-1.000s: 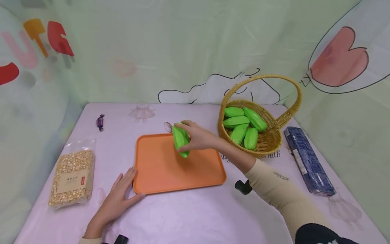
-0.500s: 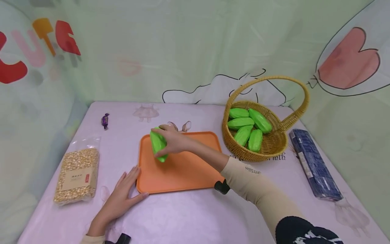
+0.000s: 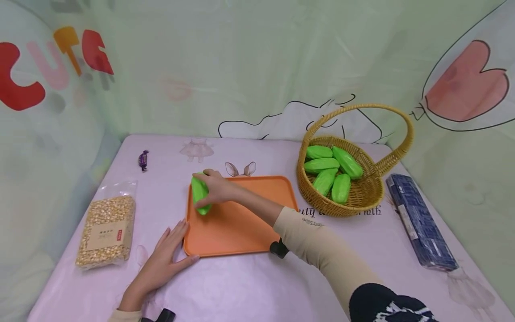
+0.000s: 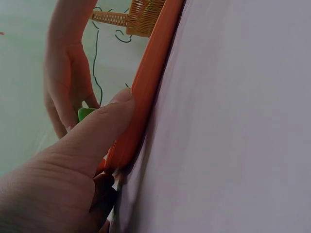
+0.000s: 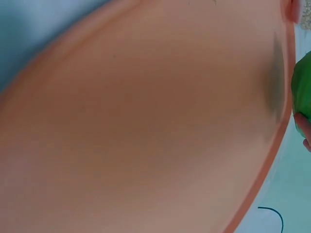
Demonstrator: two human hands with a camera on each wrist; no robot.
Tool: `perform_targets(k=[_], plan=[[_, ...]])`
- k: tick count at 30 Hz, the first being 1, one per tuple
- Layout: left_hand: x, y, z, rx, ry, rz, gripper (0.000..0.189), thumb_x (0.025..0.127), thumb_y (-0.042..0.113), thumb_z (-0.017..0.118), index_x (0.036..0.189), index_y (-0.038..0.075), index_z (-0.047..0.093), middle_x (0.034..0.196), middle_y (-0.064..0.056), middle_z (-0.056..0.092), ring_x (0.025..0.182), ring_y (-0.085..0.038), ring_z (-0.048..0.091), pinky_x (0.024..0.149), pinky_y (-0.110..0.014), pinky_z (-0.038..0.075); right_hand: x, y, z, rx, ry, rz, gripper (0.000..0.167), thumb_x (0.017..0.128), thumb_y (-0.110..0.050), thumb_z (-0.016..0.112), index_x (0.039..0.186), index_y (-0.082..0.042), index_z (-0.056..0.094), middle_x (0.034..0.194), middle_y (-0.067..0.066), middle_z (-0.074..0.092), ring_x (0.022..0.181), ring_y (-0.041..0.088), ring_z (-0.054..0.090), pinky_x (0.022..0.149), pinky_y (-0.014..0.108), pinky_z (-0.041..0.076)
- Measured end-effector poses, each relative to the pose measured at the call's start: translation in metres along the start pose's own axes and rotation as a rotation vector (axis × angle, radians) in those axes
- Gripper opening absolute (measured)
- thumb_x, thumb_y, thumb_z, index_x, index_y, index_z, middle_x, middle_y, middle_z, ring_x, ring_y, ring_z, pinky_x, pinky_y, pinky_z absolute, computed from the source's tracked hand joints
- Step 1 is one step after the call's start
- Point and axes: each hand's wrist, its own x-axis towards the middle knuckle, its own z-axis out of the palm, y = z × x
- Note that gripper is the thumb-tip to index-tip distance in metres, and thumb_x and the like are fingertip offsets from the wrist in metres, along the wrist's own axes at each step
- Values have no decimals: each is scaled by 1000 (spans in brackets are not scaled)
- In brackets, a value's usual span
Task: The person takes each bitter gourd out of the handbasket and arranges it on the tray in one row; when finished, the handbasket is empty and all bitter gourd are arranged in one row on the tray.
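My right hand (image 3: 217, 188) grips a long, bright green, ridged fruit (image 3: 200, 195), thumb on the near end and fingers at the far end. It holds the fruit over the left end of the orange tray (image 3: 241, 228). In the right wrist view, the green fruit (image 5: 302, 92) shows only at the right edge, past the tray's rim. My left hand (image 3: 162, 259) rests at the tray's near left corner, fingers spread along the left side and thumb (image 4: 109, 114) against the front rim. Several similar green fruits (image 3: 322, 165) lie in the wicker basket (image 3: 368, 197).
The basket has a tall arched handle and stands at the back right. Beside it lies a dark blue wrapped package (image 3: 420, 223). On the left are a bag of corn kernels (image 3: 106, 230) and a purple-wrapped candy (image 3: 143, 160). Fabric walls enclose the table's back and sides.
My right hand has carried the green fruit leftward across the tray, from its middle to its left end. The left hand stays at the tray corner. The head view has shifted slightly.
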Motion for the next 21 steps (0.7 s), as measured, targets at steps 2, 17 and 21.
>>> perform_targets(k=[2, 17, 21], plan=[[0, -1, 1, 1, -3, -6, 83, 85, 38, 70, 146, -3, 31, 149, -18, 31, 139, -31, 21, 115, -28, -2, 1, 0, 2, -5, -5, 13, 87, 79, -35, 77, 149, -10, 32, 147, 21, 26, 126, 31, 34, 87, 30, 45], [1, 3, -1, -18, -17, -33, 83, 86, 39, 69, 146, -3, 30, 150, -18, 29, 140, -31, 20, 115, -29, -2, 10, 0, 14, -14, 20, 60, 89, 78, -40, 77, 149, -13, 31, 147, 20, 25, 127, 32, 31, 90, 31, 44], [0, 3, -1, -21, -23, -40, 83, 86, 39, 69, 146, -3, 30, 150, -17, 29, 140, -31, 20, 115, -31, -2, 11, -1, 15, -16, 19, 64, 89, 79, -41, 76, 150, -13, 31, 149, 20, 23, 129, 32, 29, 90, 31, 44]])
